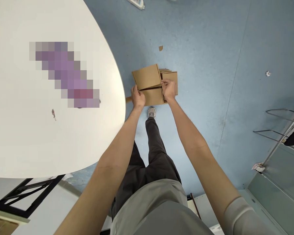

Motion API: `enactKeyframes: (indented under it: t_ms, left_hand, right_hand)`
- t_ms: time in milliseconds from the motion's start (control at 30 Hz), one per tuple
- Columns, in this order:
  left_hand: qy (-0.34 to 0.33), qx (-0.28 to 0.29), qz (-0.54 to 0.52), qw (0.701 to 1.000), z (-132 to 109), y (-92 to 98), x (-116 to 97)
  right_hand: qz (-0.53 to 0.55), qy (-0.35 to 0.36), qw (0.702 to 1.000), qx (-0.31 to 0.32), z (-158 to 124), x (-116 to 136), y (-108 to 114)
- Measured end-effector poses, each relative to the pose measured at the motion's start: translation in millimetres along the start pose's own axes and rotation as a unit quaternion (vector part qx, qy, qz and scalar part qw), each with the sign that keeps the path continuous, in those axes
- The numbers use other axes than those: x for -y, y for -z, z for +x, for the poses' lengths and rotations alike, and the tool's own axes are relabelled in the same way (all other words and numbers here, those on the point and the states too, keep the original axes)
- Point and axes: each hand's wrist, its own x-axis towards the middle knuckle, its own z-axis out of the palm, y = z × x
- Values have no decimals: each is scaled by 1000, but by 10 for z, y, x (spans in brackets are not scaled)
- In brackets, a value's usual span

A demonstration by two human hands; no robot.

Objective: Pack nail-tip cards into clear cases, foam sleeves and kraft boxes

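Note:
I hold a small brown cardboard box (148,78) out in front of me, above the blue floor. Its lid flap stands partly raised. My left hand (138,97) grips the box's left edge with curled fingers. My right hand (168,88) is closed on the right side, pinching the lid's side flap. More brown cardboard (171,78) shows just behind my right hand; I cannot tell whether it is part of the same box. Both forearms reach straight forward from the bottom of the view.
A large white rounded table (26,137) fills the left side, with a blurred purple patch on it. Blue floor (210,49) lies beneath, with small scraps. My dark-trousered leg and shoe (152,112) stand below the box. Metal frames (279,124) sit at the right edge.

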Motion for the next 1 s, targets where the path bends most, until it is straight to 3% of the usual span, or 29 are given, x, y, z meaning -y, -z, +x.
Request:
enactKeyframes:
  t_ms: [167,367,467,600,700,800,867,1000]
  left_hand:
    - [31,-10,2,999,-9,-70,27]
    - [55,23,-4,998,-59,-98,-83]
    - [43,41,10,998,-418,-58,-224]
    - [0,100,19,995,-1308,158,-458]
    - [-32,149,21,988,-2048,519,-609]
    - [-67,168,3,984,-2653,1070,-712]
    - [-71,150,-20,986,-2943,1518,-750]
    - [-52,37,-100,993,-3285,2522,-734]
  right_hand:
    - [-18,-53,998,-8,-49,-134,-38]
    - [-24,-52,998,-34,-218,-141,71]
    - [-34,-71,996,-51,-489,-21,194]
    - [-21,-52,995,-81,-1160,211,368]
    - [-21,-22,996,-84,-1784,419,476]
    - [-17,18,997,-70,-2386,674,509]
    - [-15,33,997,-62,-2743,881,470]
    - [-5,87,995,-40,-3350,1385,218]
